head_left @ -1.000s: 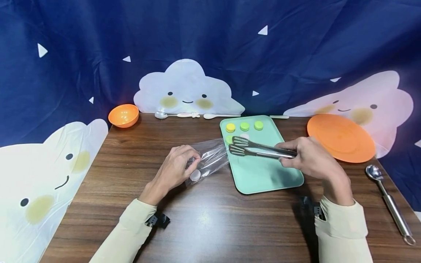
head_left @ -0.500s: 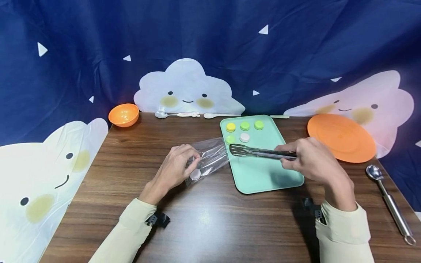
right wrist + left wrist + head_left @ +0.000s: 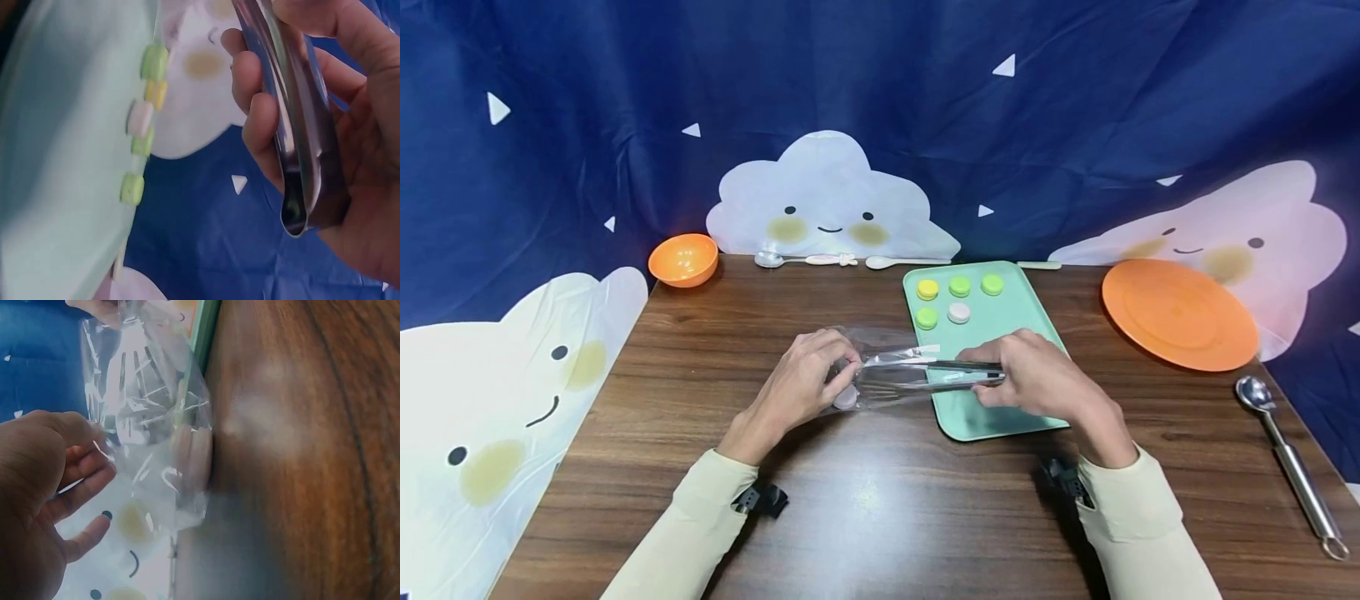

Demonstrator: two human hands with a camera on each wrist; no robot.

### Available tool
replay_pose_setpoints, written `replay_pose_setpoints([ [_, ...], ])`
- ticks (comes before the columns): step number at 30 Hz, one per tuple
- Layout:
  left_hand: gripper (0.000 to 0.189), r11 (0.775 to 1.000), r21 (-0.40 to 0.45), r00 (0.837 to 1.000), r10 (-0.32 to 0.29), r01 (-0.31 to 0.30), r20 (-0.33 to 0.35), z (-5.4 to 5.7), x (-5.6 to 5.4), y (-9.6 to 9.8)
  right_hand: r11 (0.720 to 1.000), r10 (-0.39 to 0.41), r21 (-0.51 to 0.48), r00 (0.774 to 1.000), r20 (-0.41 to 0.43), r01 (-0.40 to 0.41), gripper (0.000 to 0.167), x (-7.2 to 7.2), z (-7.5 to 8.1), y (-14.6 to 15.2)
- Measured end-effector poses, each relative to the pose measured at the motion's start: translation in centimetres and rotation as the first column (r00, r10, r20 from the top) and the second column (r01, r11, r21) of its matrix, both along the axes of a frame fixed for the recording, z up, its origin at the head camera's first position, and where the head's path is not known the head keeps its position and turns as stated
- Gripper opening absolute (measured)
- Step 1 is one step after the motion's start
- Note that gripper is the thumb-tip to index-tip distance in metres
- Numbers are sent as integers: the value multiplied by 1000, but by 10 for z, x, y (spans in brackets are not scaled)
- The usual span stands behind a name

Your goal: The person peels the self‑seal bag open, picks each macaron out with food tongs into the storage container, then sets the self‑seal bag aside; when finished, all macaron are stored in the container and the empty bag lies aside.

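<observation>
My left hand (image 3: 805, 375) pinches the edge of a clear plastic bag (image 3: 150, 450) between thumb and forefinger. A pale round macaron (image 3: 846, 398) lies at the bag's near end. Metal tongs (image 3: 294, 144) are gripped by my right hand (image 3: 1033, 375), and their slotted heads show through the film inside the bag in the left wrist view. On the mint-green tray (image 3: 1022, 312) sit a yellow macaron (image 3: 927, 289), a white macaron (image 3: 958, 312) and three green ones, such as the green macaron (image 3: 992, 284) at the back. My right hand hovers over the tray's middle.
An orange bowl (image 3: 683, 260) stands at the back left and an orange plate (image 3: 1180, 317) at the back right. A metal scoop (image 3: 1292, 467) lies along the right edge. Spoons, including a white spoon (image 3: 902, 262), line the back edge by the curtain.
The tongs' heads, apart over the tray at first, came together; then my right hand moved left, bringing them into the bag. The left hand keeps its pinch almost unmoved.
</observation>
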State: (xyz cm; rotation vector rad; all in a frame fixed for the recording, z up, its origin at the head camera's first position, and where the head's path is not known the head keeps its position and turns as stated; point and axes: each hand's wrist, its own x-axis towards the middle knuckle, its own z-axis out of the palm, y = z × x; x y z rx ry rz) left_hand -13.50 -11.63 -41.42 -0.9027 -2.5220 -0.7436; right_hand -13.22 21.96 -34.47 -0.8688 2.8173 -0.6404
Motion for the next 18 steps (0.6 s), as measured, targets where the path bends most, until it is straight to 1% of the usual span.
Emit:
replay_pose_setpoints([
  [3,6,1000,-9,1000,0,0,0,0,0,0,999,33,7,999,-18,-33,36,-1,-8,-10],
  [7,6,1000,-20,1000,-6,6,3,0,1,-1,999,49,4,998,-38,-49,41,-2,-17,-22],
  [12,5,999,-36,1000,-10,10,-9,-1,2,-2,998,61,-2,997,-48,-62,38,0,-26,-35],
  [15,5,999,-43,1000,-9,8,-11,-1,1,-3,998,61,-10,998,-27,-62,37,2,-25,-38],
  [18,6,999,-51,1000,-5,4,-4,-1,0,-4,998,66,-21,998,-6,-66,38,4,-19,-37],
])
